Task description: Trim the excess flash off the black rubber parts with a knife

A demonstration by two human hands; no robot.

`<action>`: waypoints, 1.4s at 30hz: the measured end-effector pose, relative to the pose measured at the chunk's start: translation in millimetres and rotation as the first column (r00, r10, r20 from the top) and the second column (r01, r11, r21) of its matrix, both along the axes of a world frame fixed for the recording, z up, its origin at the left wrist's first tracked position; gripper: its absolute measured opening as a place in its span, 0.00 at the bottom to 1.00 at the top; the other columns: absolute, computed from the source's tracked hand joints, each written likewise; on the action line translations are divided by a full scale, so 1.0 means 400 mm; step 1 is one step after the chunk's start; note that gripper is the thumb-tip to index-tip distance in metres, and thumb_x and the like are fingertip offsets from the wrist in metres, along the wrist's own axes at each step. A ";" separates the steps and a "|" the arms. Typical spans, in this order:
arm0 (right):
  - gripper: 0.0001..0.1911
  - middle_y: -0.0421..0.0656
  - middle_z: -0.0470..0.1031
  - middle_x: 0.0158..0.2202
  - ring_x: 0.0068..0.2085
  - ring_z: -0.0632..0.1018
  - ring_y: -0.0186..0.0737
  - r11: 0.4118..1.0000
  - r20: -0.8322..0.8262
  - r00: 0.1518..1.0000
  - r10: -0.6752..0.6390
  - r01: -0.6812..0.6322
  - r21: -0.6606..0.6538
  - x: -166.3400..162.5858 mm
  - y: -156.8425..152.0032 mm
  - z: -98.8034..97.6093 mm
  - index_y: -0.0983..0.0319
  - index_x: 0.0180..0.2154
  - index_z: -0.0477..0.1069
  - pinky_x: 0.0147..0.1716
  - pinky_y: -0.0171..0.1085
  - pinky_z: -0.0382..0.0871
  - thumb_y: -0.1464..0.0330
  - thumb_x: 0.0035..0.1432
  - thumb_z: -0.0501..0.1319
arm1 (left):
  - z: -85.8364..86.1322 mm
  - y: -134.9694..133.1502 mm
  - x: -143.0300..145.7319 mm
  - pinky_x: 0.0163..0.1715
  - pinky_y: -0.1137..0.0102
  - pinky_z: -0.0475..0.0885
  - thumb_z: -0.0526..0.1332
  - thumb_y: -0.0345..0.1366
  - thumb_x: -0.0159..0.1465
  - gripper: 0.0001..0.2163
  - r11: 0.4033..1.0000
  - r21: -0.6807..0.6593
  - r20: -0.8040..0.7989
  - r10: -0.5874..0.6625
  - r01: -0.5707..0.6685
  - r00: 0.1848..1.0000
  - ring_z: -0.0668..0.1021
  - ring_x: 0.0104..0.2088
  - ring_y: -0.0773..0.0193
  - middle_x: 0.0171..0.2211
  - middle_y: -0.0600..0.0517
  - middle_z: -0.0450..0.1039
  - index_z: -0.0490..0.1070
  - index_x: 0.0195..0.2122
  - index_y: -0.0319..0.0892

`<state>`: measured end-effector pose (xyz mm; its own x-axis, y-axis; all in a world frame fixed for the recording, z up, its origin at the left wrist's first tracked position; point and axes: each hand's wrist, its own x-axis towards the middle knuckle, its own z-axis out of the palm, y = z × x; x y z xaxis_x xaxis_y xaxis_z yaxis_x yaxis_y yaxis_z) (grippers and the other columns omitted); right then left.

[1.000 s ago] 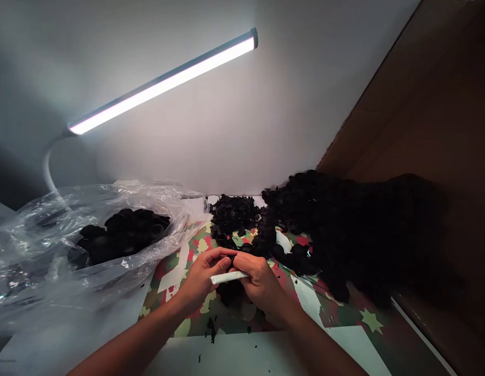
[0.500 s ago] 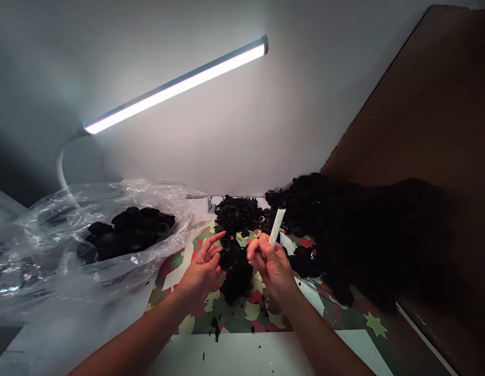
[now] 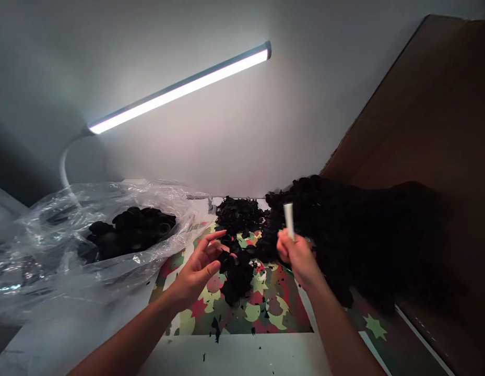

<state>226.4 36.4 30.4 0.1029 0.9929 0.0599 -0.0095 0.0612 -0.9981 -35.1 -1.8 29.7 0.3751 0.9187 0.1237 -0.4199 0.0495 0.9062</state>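
Right hand: the right hand (image 3: 297, 255) is closed around a white stick-like tool (image 3: 289, 221), which stands nearly upright out of the fist, in front of the big black heap.
Left hand: the left hand (image 3: 199, 266) is half open, fingers spread and curled, its fingertips touching a small black piece (image 3: 225, 259) above the mat; whether it pinches it I cannot tell.
Under the hands: a small clump of black scraps (image 3: 238, 279) lies on the star-patterned mat (image 3: 273, 308), with loose crumbs nearer the body.
Right side: a large heap of black parts (image 3: 344, 235) lies against a brown board (image 3: 430, 115).
Left side: a clear plastic bag (image 3: 70, 250) holds round black parts (image 3: 128, 232).
Progress: judging by the heaps, far more lies on the right than in the bag, so most of the work looks undone.
Above: a lit lamp bar (image 3: 179, 89).
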 end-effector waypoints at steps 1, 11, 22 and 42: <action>0.26 0.32 0.57 0.16 0.18 0.55 0.29 0.991 0.083 0.989 0.125 -0.122 -0.046 -0.007 -0.009 -0.002 0.59 0.20 0.59 0.17 0.32 0.48 0.50 0.57 0.65 | -0.001 0.001 -0.003 0.55 0.65 0.65 0.67 0.41 0.65 0.26 0.999 0.040 -0.043 0.020 -0.019 0.999 0.74 0.52 0.56 0.47 0.48 0.74 0.64 0.64 0.50; 0.18 0.41 0.70 0.29 0.30 0.71 0.40 0.957 0.572 0.820 0.028 -0.186 0.221 -0.057 -0.028 -0.006 0.59 0.29 0.67 0.30 0.36 0.61 0.60 0.71 0.51 | -0.004 0.007 0.010 0.49 0.66 0.70 0.68 0.39 0.63 0.12 0.977 0.048 -0.306 0.214 -0.209 0.928 0.76 0.47 0.57 0.47 0.48 0.75 0.76 0.47 0.44; 0.24 0.46 0.76 0.43 0.43 0.75 0.43 0.945 0.176 0.983 -0.046 -0.014 0.327 -0.131 -0.091 0.028 0.59 0.30 0.75 0.44 0.40 0.68 0.59 0.73 0.48 | 0.001 0.009 0.020 0.51 0.63 0.72 0.67 0.35 0.61 0.17 0.961 0.174 -0.484 0.272 -0.213 0.832 0.77 0.50 0.56 0.49 0.47 0.76 0.77 0.52 0.44; 0.12 0.36 0.69 0.26 0.25 0.66 0.33 0.773 0.828 0.544 0.132 -0.580 0.258 -0.139 -0.084 -0.020 0.59 0.30 0.62 0.26 0.33 0.53 0.73 0.69 0.53 | 0.025 0.001 -0.004 0.45 0.65 0.70 0.65 0.41 0.65 0.16 0.959 0.275 -0.575 0.107 0.069 0.811 0.76 0.46 0.53 0.46 0.45 0.76 0.77 0.53 0.45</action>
